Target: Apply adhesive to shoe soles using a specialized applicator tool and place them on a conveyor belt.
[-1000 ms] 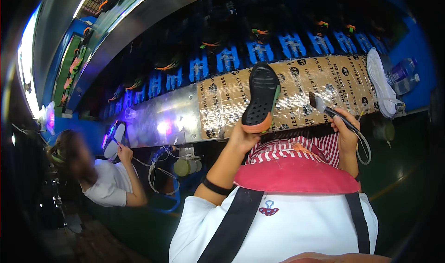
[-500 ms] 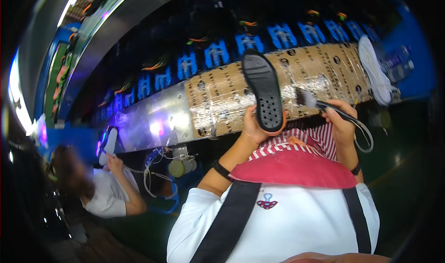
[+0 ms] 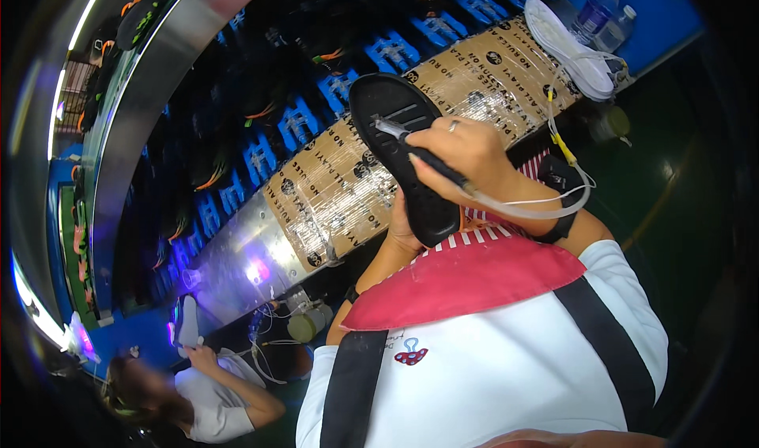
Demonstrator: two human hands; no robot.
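Observation:
My left hand is closed around the heel end of a black shoe sole, partly hidden beneath it. The sole tilts with its toe up and to the left, over the cardboard ledge. My right hand grips a brush with a dark handle, and its bristles rest on the grooved forefoot of the sole. From the handle end a clear tube loops past my right wrist to a yellow fitting. My right hand and forearm cover part of the heel.
Printed cardboard under clear film covers the ledge, with bare metal farther left. A white sole and two bottles stand at its right end. Blue racks line the far side. At lower left, a co-worker's hand holds another sole.
My right hand has brought the brush left onto the sole, where its bristles now touch the forefoot. The sole has tilted further left. The whole view has turned.

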